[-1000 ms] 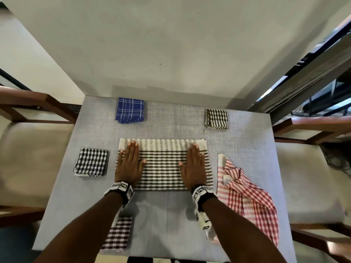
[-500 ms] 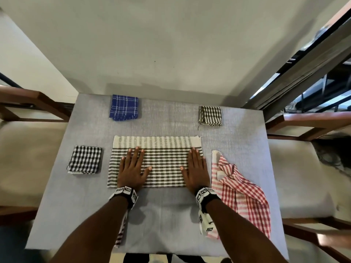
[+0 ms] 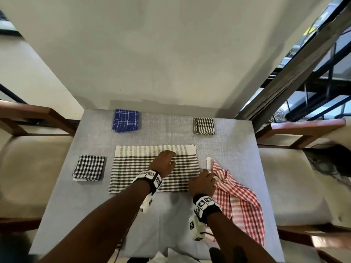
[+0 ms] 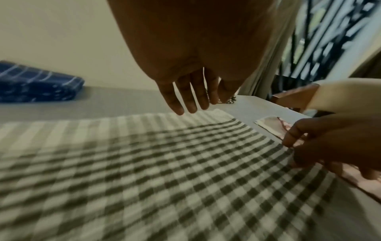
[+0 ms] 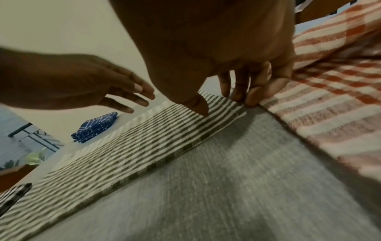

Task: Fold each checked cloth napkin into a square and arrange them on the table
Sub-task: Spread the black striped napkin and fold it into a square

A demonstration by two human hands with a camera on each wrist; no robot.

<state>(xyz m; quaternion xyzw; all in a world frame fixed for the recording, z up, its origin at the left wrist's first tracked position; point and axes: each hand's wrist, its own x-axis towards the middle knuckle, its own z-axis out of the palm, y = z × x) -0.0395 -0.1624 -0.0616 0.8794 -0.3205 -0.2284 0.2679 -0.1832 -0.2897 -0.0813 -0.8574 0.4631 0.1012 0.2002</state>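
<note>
1. Two hands work over a grey table (image 3: pixel 144 221). At its near edge, white material shows, cut off by the frame and too small to name.
2. The right hand (image 3: pixel 202 182) sits at the near right corner of the olive checked napkin (image 3: pixel 133 173). In the right wrist view the thumb bears on top of that napkin's right edge while the fingertips (image 5: pixel 250 99) go down at the edge itself; whether cloth is already pinched cannot be told.
3. Touching that hand on its right lies the red checked napkin (image 3: pixel 239 202), loose and rumpled, not yet folded.
4. The olive checked napkin lies flat mid-table as a long band, its near layer stopping short of the striped far border, which suggests one fold made. Judged step: the second fold, bringing the right end over to the left.
5. The left hand (image 3: pixel 164 162) hovers over the band's middle to right, fingers straight and relaxed, holding nothing; the left wrist view shows its fingertips (image 4: pixel 190 104) clear of the cloth.
6. Next move, as judged: the right hand needs both layers at the corner; the left needs either the far right corner or a flat press at the fold line, so that the edges meet squarely.
7. To the left, well apart, lies a black checked napkin (image 3: pixel 88 168), folded square.
8. Farthest, near the back edge: a blue checked napkin (image 3: pixel 125 120) at left and a second olive checked square (image 3: pixel 204 126) at right, both folded.
</note>
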